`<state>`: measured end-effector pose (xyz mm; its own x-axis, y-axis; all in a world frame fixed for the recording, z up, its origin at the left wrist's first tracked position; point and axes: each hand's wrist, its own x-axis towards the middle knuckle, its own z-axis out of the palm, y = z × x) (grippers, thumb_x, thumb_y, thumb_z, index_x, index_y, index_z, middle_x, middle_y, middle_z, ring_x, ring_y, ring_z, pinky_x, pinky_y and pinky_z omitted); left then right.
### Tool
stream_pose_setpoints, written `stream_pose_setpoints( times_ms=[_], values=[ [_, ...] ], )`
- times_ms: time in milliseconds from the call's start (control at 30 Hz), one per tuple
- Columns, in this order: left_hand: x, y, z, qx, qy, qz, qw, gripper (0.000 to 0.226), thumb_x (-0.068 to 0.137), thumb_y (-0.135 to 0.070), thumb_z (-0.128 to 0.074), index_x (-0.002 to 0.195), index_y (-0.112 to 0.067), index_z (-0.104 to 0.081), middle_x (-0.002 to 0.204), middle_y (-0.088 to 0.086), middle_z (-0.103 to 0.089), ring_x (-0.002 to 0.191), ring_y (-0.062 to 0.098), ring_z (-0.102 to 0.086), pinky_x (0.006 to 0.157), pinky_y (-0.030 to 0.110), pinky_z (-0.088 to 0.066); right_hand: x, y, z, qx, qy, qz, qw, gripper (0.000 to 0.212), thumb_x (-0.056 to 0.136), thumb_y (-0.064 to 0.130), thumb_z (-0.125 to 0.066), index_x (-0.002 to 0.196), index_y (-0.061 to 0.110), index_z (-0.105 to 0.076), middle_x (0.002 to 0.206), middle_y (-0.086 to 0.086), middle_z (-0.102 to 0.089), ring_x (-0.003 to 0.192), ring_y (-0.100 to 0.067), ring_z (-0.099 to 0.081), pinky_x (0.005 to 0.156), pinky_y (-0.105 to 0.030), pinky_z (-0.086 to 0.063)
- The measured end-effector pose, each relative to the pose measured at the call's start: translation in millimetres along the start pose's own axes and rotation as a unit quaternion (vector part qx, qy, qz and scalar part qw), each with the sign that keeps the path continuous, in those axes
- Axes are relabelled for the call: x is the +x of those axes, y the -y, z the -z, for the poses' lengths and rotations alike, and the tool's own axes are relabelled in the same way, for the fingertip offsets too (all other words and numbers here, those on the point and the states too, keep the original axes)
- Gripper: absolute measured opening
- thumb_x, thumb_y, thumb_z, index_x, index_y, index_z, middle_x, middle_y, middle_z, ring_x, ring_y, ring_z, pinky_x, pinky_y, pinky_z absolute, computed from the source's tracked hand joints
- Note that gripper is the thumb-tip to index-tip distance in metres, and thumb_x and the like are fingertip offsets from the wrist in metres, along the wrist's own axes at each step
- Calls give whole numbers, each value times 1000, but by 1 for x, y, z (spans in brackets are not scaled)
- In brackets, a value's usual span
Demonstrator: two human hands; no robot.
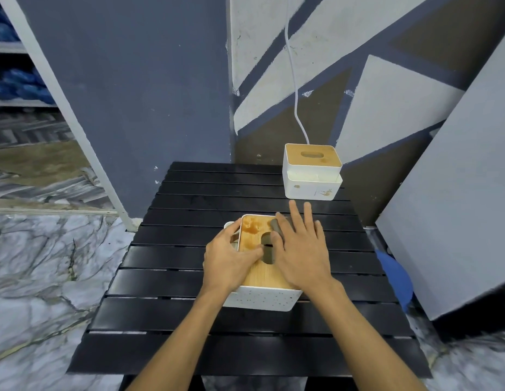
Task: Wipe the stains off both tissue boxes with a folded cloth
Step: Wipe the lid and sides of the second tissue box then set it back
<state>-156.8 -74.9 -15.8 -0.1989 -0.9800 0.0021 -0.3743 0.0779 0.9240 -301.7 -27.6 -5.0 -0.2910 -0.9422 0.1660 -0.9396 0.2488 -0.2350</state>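
Your left hand [228, 255] grips the centre-frame tissue box [262, 299] steady so your flat, straight-fingered right hand [299, 249] presses the cloth [275, 226] toward the stain [250, 230].

Your bare left forearm [189, 328] and right forearm [367, 334] reach forward from the bottom of the view, drawing closer toward the wrists. Your left hand [231, 255] is curled on the near tissue box [262, 299], fingers hooked over its left edge, thumb lying across its top. Your right hand [299, 249] lies palm down just beside the left, fingers straight, spread, pointing away from you
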Motion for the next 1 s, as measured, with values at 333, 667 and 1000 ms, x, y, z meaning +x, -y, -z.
stream_pose_setpoints(
  times_ms=[333,667,1000],
  values=[
    [0,1,0,-7,13,0,1000,54,75,-32,-83,125,-40,-63,95,-24,-66,97,-5,-61,83,27,-55,-20,-6,-7,38,2,15,999,69,93,48,-1,150,23,-32,160,2,-19,149,-18,-12,119,-40,-24],
    [-2,-2,1,-12,17,-4,1000,58,74,-28,-83,127,-40,-63,94,-25,-68,95,-5,-63,85,29,-56,-6,-12,-2,61,13,7,998,52,103,41,-21,152,24,-26,163,2,-10,150,-19,-5,121,-38,-19],
    [-1,-2,4,-5,37,-9,999,61,74,-26,-84,129,-40,-62,100,-24,-66,99,-8,-59,82,16,-48,18,-22,-3,62,45,23,997,52,103,43,-18,152,26,-25,163,2,-10,150,-18,-4,121,-40,-16]
  ],
)
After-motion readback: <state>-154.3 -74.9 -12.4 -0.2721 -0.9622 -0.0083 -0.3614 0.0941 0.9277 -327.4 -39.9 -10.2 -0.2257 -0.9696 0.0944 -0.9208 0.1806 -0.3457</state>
